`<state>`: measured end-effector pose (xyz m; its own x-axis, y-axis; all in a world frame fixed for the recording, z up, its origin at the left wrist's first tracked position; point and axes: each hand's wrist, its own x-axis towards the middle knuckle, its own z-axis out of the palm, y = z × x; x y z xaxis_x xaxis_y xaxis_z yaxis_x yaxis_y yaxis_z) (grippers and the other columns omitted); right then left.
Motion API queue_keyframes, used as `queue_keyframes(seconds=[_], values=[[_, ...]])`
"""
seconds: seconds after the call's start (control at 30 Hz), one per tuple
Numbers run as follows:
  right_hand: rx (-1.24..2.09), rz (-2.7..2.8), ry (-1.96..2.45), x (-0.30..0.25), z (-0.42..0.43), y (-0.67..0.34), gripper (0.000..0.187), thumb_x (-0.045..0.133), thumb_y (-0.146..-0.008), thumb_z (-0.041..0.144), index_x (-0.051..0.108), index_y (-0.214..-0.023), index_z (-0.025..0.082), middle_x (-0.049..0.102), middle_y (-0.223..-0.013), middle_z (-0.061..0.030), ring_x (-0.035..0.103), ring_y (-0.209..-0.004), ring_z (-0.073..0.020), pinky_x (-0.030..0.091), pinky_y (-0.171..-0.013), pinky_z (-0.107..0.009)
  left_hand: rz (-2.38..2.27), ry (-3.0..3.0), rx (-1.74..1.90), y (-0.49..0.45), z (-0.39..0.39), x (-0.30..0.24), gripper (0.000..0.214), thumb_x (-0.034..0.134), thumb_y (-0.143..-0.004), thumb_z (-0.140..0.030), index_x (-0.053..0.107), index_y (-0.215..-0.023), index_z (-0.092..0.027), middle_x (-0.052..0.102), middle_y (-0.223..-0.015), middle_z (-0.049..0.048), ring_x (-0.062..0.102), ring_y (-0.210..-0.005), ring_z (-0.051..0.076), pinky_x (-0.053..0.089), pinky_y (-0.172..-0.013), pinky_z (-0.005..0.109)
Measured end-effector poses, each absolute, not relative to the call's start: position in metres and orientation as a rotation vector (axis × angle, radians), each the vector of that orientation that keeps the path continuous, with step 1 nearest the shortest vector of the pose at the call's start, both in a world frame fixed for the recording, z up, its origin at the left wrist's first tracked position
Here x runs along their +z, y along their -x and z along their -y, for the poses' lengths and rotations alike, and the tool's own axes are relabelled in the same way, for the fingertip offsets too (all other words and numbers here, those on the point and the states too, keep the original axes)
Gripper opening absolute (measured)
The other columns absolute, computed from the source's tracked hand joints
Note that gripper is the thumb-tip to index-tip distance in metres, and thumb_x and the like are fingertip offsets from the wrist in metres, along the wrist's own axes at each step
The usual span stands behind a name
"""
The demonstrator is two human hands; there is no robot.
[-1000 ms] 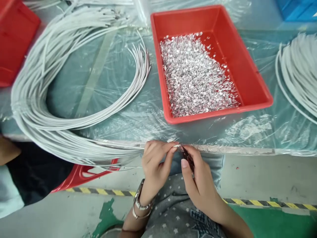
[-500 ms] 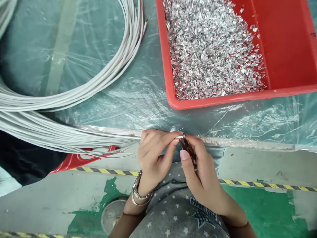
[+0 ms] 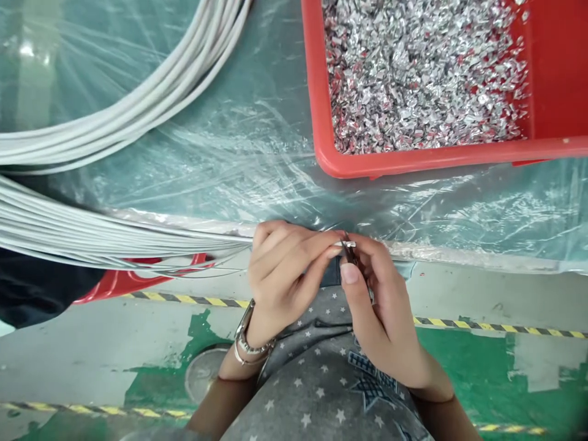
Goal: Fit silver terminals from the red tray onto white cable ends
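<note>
My left hand is closed, pinching a white cable end between thumb and forefinger. The thin grey-white cables run in from the left to this hand. In my right hand, fingers wrap around small dark snips, mostly hidden by the fingers and thumb. Their dark blades lie across the cable just beyond the left fingertips. Shiny silver material shows at the cable's tip.
A red bin holding silver foil scraps stands on the plastic-covered table. A coil of white cable lies at the left. Beside the table's edge are a red stool and someone's dark clothing.
The view has shifted, so the bin appears higher and farther right. The snips' blades have come across the cable, and more of the tool is hidden by my right hand.
</note>
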<state>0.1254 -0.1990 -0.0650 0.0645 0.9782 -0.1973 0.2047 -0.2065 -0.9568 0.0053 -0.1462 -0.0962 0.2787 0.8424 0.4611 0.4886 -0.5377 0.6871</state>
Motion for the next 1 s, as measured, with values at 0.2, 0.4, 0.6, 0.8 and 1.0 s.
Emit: queue_keyframes(seconds=[0.2,0.4,0.6,0.8,1.0], values=[[1.325,1.162,1.589,-0.065,0.204,-0.128,0.025,0.041,-0.098,0.027,0.044,-0.123,0.028,0.055,-0.085,0.0002,0.057,-0.069,-0.0140,0.050,-0.061,-0.027,-1.171,-2.178,1.173,-0.004,0.145,-0.098,0.014,0.051,-0.092,-0.021,0.062,-0.096,-0.028,0.069,-0.072,-0.0030,0.060,-0.062,0.016,0.045,-0.065,0.036],[1.270,1.143,1.630,-0.062,0.203,-0.127,0.022,0.043,-0.097,0.029,0.048,-0.118,0.029,0.057,-0.087,0.0011,0.055,-0.065,-0.0122,0.049,-0.061,-0.026,-1.133,-2.195,1.200,-0.003,0.143,-0.100,0.011,0.054,-0.091,-0.020,0.063,-0.093,-0.026,0.070,-0.073,-0.0025,0.060,-0.062,0.016,0.044,-0.064,0.036],[1.282,1.204,1.614,-0.063,0.204,-0.132,0.024,0.047,-0.095,0.028,0.048,-0.119,0.030,0.056,-0.084,0.0015,0.052,-0.061,-0.0113,0.047,-0.055,-0.024,-1.123,-2.197,1.215,-0.004,0.143,-0.102,0.013,0.051,-0.093,-0.019,0.062,-0.093,-0.025,0.071,-0.074,-0.0020,0.060,-0.062,0.016,0.044,-0.064,0.036],[1.331,1.122,1.568,-0.066,0.207,-0.133,0.027,0.048,-0.095,0.025,0.045,-0.121,0.031,0.061,-0.104,0.0000,0.054,-0.067,-0.0104,0.045,-0.056,-0.023,-1.111,-2.196,1.249,-0.004,0.143,-0.105,0.013,0.050,-0.093,-0.020,0.062,-0.093,-0.024,0.071,-0.072,-0.0022,0.061,-0.061,0.015,0.044,-0.063,0.035],[1.364,1.065,1.542,-0.068,0.209,-0.130,0.027,0.049,-0.095,0.026,0.046,-0.121,0.031,0.056,-0.093,0.0010,0.042,-0.057,-0.0088,0.038,-0.049,-0.021,-1.060,-2.175,1.320,-0.004,0.143,-0.109,0.010,0.055,-0.091,-0.018,0.063,-0.091,-0.022,0.072,-0.074,-0.0011,0.062,-0.061,0.015,0.044,-0.062,0.034]])
